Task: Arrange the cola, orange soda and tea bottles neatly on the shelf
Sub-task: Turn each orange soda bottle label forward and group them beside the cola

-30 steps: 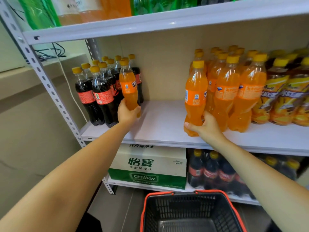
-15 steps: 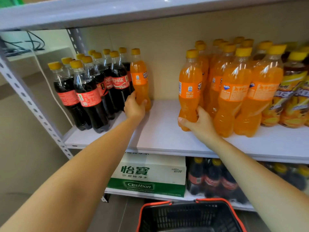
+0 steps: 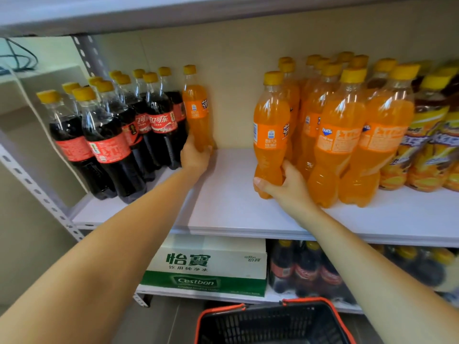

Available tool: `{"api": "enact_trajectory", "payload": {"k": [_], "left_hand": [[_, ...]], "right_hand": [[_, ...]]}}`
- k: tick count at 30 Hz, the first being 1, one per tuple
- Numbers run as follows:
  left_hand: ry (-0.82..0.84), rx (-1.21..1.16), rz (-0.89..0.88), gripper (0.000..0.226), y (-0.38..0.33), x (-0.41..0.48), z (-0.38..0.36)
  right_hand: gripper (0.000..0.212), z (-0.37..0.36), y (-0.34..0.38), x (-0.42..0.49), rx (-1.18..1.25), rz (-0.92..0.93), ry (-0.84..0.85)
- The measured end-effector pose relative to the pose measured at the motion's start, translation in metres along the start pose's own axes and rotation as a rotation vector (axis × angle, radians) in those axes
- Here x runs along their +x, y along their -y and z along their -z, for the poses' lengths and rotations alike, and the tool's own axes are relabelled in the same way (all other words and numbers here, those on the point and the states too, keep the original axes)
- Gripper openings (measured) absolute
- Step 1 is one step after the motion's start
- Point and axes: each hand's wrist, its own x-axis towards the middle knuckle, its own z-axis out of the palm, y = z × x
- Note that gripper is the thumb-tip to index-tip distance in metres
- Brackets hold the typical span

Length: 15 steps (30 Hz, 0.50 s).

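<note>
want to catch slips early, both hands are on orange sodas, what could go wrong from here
1. The left hand grips the left soda low, right beside the colas. It may tip and knock them over.
2. The right hand holds the right soda near its base, close against the orange group. A shove could topple its neighbours.
3. If set down by the colas, the left soda would be mis-sorted.

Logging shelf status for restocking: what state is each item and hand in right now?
Cola bottles, upright, capped.
Tea bottles, upright, capped.
Left hand, grips the lone orange soda bottle beside the cola bottles.
Right hand, grips the front orange soda bottle low.
Water carton, closed.
</note>
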Motion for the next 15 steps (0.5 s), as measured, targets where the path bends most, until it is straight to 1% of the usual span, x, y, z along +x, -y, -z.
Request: {"api": "enact_trajectory", "payload": {"k": [2, 4, 7, 11, 15], "left_hand": [[0.029, -0.095, -0.021, 0.066, -0.002, -0.020, 0.009], [0.065, -0.155, -0.027, 0.056, -0.007, -0.041, 0.019], [0.131, -0.235, 0.015, 0.042, -0.023, -0.073, 0.037], [0.282, -0.354, -0.014, 0.025, -0.058, -0.121, 0.059], [0.449, -0.446, -0.141, 0.030, -0.090, -0.165, 0.070]], "right_hand": [[0.042, 0.002, 0.004, -0.002, 0.006, -0.002, 0.006], [0.039, 0.005, 0.010, -0.007, 0.003, -0.003, 0.013], [0.037, 0.008, 0.017, -0.017, -0.005, -0.004, 0.035], [0.039, 0.010, 0.031, -0.039, -0.008, -0.017, 0.093], [0.040, 0.011, 0.050, -0.073, 0.083, -0.078, 0.165]]}}
